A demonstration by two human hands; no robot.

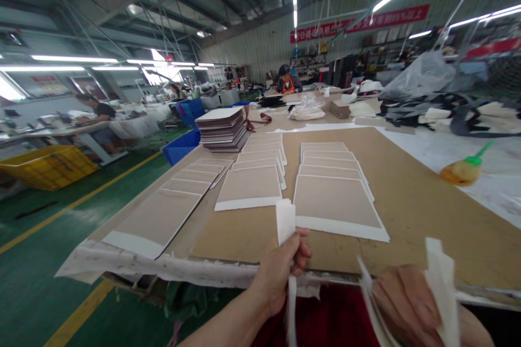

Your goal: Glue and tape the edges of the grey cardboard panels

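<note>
My left hand [280,271] is closed in a pinch on a narrow white strip [285,220] that stands up above the fingers and hangs down below them, at the table's near edge. My right hand [411,301], low at the right and blurred, is closed round a bundle of white strips [442,282]. Just beyond my left hand lie rows of overlapping tan cards with white bottom edges [336,209], spread on a brown cardboard sheet [427,200].
A stack of dark-edged boards [223,129] sits further back on the left. An orange bottle with a green cap [464,169] lies at the right. Blue bins [181,146] and a yellow crate [49,165] stand on the green floor. People work at distant tables.
</note>
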